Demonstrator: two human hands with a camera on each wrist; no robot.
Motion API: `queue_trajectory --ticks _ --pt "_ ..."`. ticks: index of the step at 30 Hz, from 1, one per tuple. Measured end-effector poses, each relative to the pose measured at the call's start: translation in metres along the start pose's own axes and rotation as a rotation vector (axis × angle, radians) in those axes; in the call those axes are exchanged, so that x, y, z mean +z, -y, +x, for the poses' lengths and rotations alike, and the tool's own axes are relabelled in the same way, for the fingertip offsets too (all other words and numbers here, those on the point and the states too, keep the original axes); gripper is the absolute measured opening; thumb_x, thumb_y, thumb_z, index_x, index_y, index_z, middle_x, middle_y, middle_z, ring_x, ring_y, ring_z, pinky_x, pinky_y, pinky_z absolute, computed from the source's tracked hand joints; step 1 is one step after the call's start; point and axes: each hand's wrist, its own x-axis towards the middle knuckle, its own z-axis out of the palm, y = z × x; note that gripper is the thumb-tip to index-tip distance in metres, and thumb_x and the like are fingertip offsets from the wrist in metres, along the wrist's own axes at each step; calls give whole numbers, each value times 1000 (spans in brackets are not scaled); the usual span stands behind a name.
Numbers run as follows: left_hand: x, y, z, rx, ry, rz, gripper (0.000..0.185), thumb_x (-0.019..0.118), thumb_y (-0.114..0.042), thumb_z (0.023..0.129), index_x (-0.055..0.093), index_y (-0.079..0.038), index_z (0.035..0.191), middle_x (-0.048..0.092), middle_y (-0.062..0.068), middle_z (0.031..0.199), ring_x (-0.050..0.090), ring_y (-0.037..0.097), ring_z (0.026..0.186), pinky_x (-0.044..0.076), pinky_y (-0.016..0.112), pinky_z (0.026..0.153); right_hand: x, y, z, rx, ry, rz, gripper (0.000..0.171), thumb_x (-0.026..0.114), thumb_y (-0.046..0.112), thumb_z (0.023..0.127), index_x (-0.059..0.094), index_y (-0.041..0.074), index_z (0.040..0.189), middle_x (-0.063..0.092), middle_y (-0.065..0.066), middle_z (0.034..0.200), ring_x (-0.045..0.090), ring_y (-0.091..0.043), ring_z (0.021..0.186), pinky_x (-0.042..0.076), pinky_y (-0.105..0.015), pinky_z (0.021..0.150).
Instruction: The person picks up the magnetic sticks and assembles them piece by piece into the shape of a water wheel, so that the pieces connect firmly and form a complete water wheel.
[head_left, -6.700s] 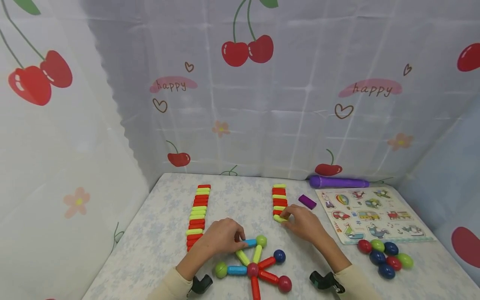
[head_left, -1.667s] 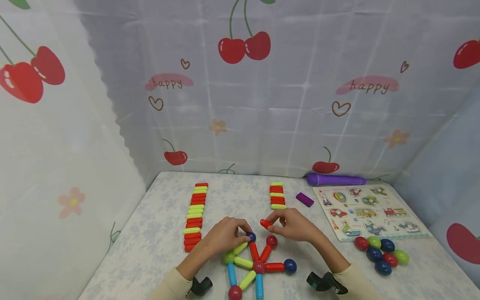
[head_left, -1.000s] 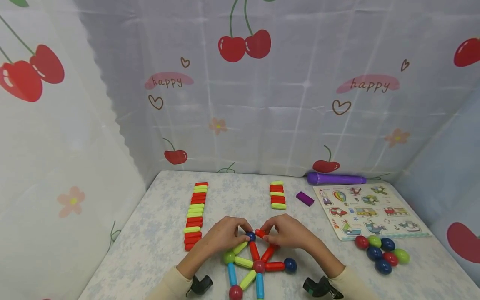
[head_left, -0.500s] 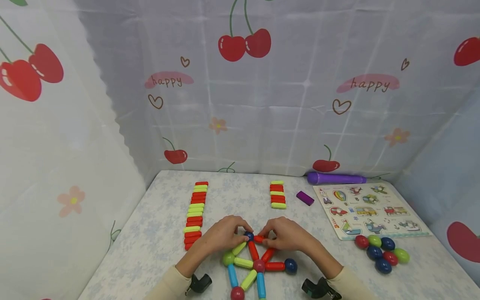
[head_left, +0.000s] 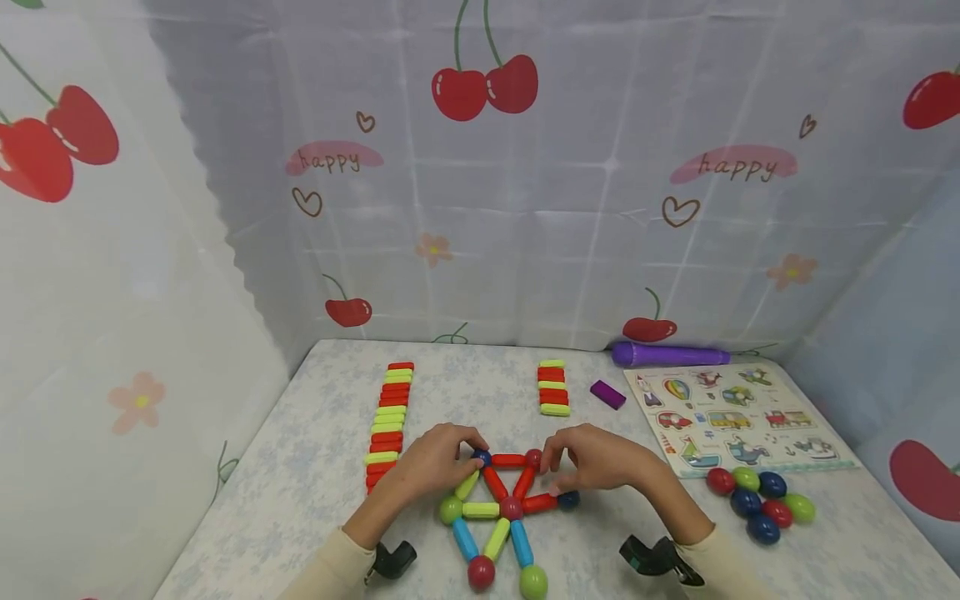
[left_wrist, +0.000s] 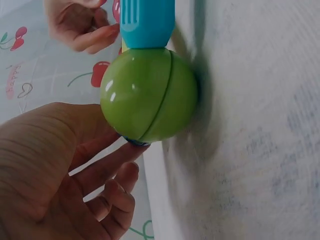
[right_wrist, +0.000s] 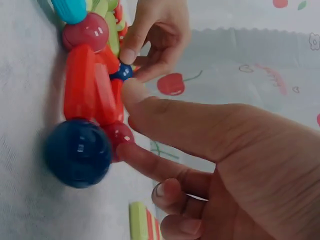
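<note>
Clearly both hands were busy at the far edge of a flat figure of coloured plastic rods and balls (head_left: 501, 508) laid on the pale flower-print table (head_left: 315, 467). The left hand (head_left: 431, 457) pinched a small dark blue ball (head_left: 481, 457) at the left end of a short red plastic rod (head_left: 507, 459), probably to keep that joint from sliding. The right hand (head_left: 596, 457) closed thumb and forefinger on the red ball (head_left: 533, 457) at the rod's right end; in the right wrist view the fingertips (right_wrist: 131, 91) pressed against the red pieces, though exactly how firmly was hard to judge. No container showed: spare red and yellow-green rods lay in a long row (head_left: 387, 421) at far left and a short row (head_left: 553, 387) beyond the hands. Loose balls (head_left: 759, 502) sat clustered at right, near a wooden vehicle puzzle board (head_left: 738, 417), with a purple block (head_left: 607, 394) and a purple toy microphone (head_left: 669, 356) farther back.
</note>
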Motion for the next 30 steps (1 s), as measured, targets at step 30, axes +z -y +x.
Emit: queue_trajectory --ticks 30 --pt "-16 -9 -4 33 128 13 22 85 -28 94 79 -20 113 74 -7 101 61 10 82 53 27 69 21 -16 20 -2 -170 -102 25 87 25 93 84 16 116 79 8 110 64 -8 87 54 -26 75"
